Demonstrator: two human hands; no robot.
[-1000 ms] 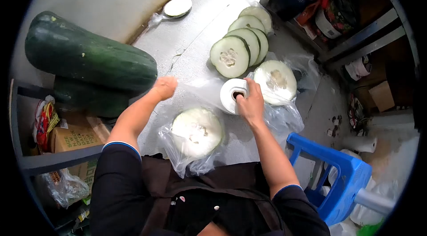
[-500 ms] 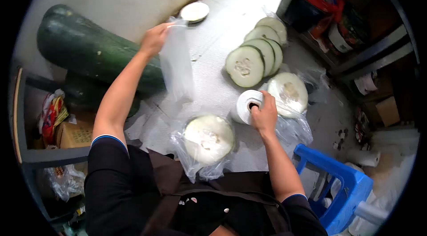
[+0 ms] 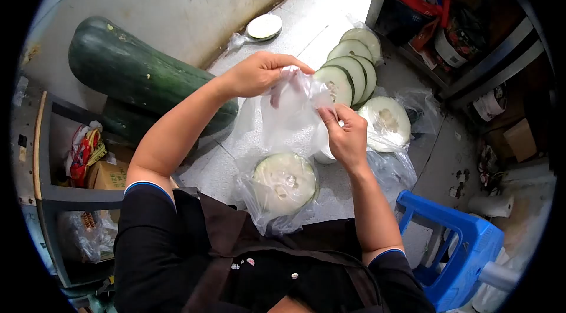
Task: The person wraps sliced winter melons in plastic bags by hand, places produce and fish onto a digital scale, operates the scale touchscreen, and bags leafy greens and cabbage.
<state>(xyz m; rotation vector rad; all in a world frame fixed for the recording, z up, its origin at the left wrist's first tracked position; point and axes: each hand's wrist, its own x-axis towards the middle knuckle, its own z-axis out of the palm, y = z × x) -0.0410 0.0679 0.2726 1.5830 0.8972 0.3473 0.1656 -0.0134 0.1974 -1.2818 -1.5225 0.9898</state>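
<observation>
A clear plastic bag is stretched between my two hands above the counter. My left hand grips its upper edge, with some fingers showing through the film. At the bag's right corner, my right hand pinches the plastic between thumb and fingers. Partly hidden beside that hand stands the white bag roll. Below the bag, close to my apron, lies a thick winter melon slice in clear plastic. Several cut winter melon slices overlap beyond my right hand, and another wrapped slice lies to its right.
A large whole winter melon rests at the left, with another dark green one beneath it. A small melon end piece sits by the wall. At lower right stands a blue plastic stool. Shelves with bags and a box flank the counter.
My right hand has left the roll and now pinches the bag. My left hand has brought the bag rightward, over the counter's middle, and both hands are now close together.
</observation>
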